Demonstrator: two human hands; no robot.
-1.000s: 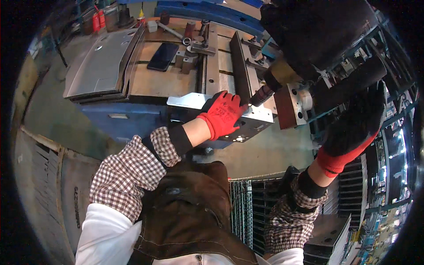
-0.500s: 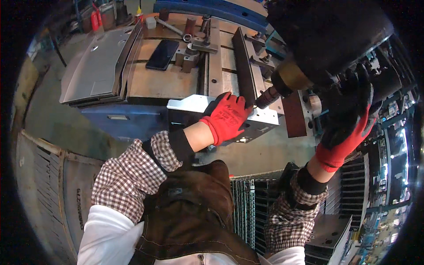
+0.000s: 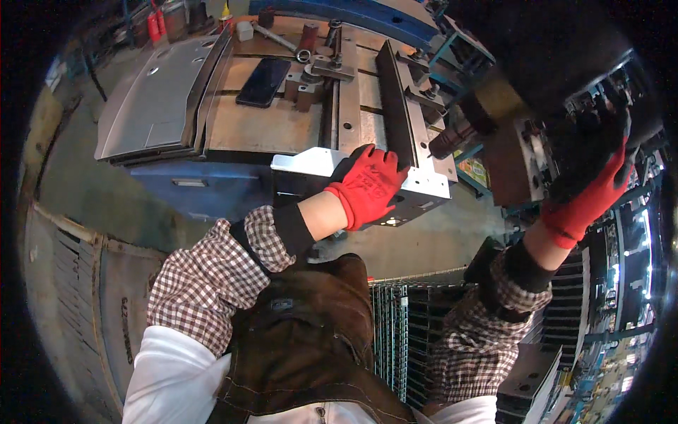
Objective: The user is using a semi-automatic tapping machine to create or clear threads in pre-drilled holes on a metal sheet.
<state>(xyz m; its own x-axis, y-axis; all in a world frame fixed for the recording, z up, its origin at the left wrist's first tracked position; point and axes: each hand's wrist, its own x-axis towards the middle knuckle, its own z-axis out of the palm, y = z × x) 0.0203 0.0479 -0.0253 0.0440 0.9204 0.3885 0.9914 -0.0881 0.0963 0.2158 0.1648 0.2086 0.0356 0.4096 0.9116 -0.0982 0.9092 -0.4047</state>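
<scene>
A bent sheet-metal part (image 3: 308, 162), pale on top with small holes, lies along the front edge of the work table. My left hand (image 3: 371, 182), in a red glove with black palm, is closed over its top edge, fingers curled on the upper face. Right of that hand, a drill chuck (image 3: 452, 138) with a thin bit hangs apart from the part, below a big dark machine head (image 3: 565, 49). My right hand (image 3: 593, 191), gloved alike, is raised against the machine's dark side. Its black fingers merge with the machine, so their grip is unclear.
The slotted table (image 3: 272, 134) carries a phone (image 3: 263, 83), a wrench (image 3: 274, 38), clamps (image 3: 333, 68) and a long steel bar (image 3: 393, 106). Stacked sheet-metal plates (image 3: 159, 99) stand at the left. Below my right arm is a wire rack (image 3: 390, 339).
The drill chuck has drawn back up and right, away from the sheet-metal part. My right hand has moved right with the machine. My left hand keeps its hold.
</scene>
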